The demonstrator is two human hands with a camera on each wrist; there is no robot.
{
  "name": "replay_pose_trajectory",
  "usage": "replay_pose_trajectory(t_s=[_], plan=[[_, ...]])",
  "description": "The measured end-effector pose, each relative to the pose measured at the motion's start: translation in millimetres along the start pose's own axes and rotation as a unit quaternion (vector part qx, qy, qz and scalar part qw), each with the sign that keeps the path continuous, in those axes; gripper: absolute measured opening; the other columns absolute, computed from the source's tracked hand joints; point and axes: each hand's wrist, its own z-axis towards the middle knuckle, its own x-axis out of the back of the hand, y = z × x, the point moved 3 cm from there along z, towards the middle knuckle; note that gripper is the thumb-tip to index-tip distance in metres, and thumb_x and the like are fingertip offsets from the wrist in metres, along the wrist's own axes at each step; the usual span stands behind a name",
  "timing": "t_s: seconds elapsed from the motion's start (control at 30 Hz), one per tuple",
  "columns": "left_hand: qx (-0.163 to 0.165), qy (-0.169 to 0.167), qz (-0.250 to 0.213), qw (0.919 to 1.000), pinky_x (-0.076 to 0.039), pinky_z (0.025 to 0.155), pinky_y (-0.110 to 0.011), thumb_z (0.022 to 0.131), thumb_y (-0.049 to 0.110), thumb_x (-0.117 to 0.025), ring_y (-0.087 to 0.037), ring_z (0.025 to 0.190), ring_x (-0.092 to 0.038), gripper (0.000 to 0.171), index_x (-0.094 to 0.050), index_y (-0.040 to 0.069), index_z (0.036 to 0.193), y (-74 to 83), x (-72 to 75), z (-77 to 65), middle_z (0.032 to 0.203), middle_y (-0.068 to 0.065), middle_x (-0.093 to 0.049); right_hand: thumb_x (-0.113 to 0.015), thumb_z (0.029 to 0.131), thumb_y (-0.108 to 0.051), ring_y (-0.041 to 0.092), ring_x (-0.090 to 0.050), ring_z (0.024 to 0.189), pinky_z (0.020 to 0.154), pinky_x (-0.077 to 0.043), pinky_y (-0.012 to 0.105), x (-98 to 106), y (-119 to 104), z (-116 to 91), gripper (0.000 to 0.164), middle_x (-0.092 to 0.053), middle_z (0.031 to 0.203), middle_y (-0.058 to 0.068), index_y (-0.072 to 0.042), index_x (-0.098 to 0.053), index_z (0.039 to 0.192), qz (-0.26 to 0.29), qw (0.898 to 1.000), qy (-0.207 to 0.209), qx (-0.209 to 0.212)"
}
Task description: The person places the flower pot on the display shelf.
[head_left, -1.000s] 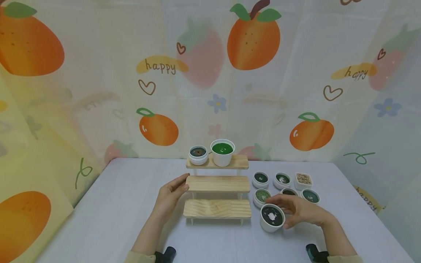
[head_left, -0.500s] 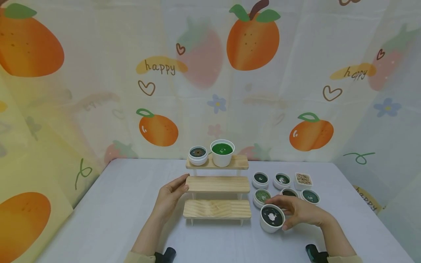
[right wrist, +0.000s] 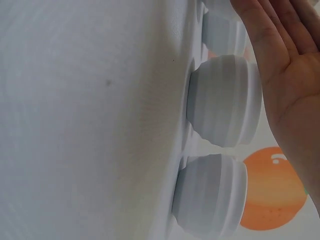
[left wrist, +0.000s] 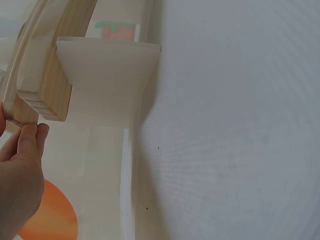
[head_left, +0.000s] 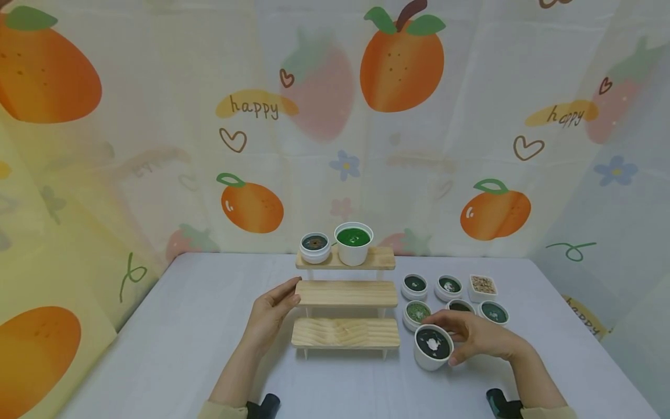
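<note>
My left hand [head_left: 267, 317] pinches the left end of the middle wooden shelf [head_left: 346, 294] of a three-tier stand. In the left wrist view the fingers [left wrist: 31, 142] meet the end of a board. To the right of the stand, my right hand [head_left: 478, 336] holds a white round cup [head_left: 430, 359] with a dark filling and a pale patch on top. Its thumb is at the cup's right side and its fingers reach behind the rim. Whether the cup touches the table cannot be told. In the right wrist view the palm [right wrist: 295, 85] shows beside white cups [right wrist: 225, 100].
On the top shelf [head_left: 384, 259] stand a low white jar [head_left: 316, 256] and a taller cup with green filling [head_left: 353, 250]. Several small white jars [head_left: 415, 291] and a square tub of beige bits [head_left: 483, 288] sit behind my right hand. The bottom shelf [head_left: 345, 333] is low in front.
</note>
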Motion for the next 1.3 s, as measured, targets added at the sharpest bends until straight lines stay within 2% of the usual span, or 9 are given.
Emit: replay_pose_trajectory(t_s=[0.27, 0.6, 0.8, 1.1, 1.3], plan=[[-0.003, -0.003, 0.003, 1.0000, -0.049, 0.099, -0.009, 0.094, 0.007, -0.064, 0.004, 0.117, -0.057, 0.050, -0.049, 0.000, 0.142, -0.9, 0.2, 0.4, 0.150, -0.016, -0.049, -0.081, 0.077, -0.008, -0.008, -0.053, 0.123, 0.101, -0.042, 0.007, 1.8, -2.5, -0.2, 0.068, -0.057, 0.140, 0.013, -0.003, -0.050, 0.137, 0.004, 1.000, 0.001, 0.000], [-0.005, -0.004, -0.002, 1.0000, -0.048, 0.099, -0.009, 0.095, 0.005, -0.063, 0.006, 0.116, -0.057, 0.050, -0.049, -0.001, 0.142, 0.9, -0.2, 0.1, 0.151, -0.015, -0.048, -0.081, 0.078, -0.013, -0.008, -0.053, 0.121, 0.100, -0.042, 0.006, 6.9, -16.2, -2.2, 0.066, -0.054, 0.141, 0.021, -0.008, -0.053, 0.137, -0.029, 0.999, 0.023, -0.008], [-0.003, -0.002, -0.003, 1.0000, -0.048, 0.099, -0.009, 0.095, 0.004, -0.062, 0.006, 0.116, -0.057, 0.050, -0.049, -0.001, 0.142, 1.0, -0.1, -0.7, 0.151, -0.015, -0.048, -0.079, 0.080, -0.010, -0.006, -0.054, 0.122, 0.102, -0.042, 0.008, 13.2, -26.0, 0.1, 0.066, -0.054, 0.140, 0.023, -0.005, -0.050, 0.139, -0.034, 0.999, 0.029, 0.018], [-0.004, -0.004, 0.002, 1.0000, -0.049, 0.099, -0.009, 0.095, 0.006, -0.063, 0.002, 0.120, -0.056, 0.050, -0.049, -0.001, 0.142, 0.1, 0.4, -0.1, 0.150, -0.015, -0.049, -0.078, 0.081, -0.008, -0.004, -0.055, 0.122, 0.102, -0.045, 0.010, 32.2, -54.8, 10.0, 0.067, -0.052, 0.143, 0.022, -0.006, -0.047, 0.141, -0.033, 0.998, 0.053, 0.032], [-0.006, -0.003, 0.000, 1.0000, -0.049, 0.098, -0.009, 0.095, 0.005, -0.062, 0.005, 0.117, -0.057, 0.050, -0.049, -0.001, 0.142, -0.6, 0.5, 0.1, 0.150, -0.017, -0.049, -0.079, 0.081, -0.010, -0.004, -0.056, 0.123, 0.102, -0.045, 0.011, 47.1, -78.9, 22.1, 0.068, -0.056, 0.142, 0.010, -0.010, -0.048, 0.142, -0.053, 0.995, 0.076, 0.031]])
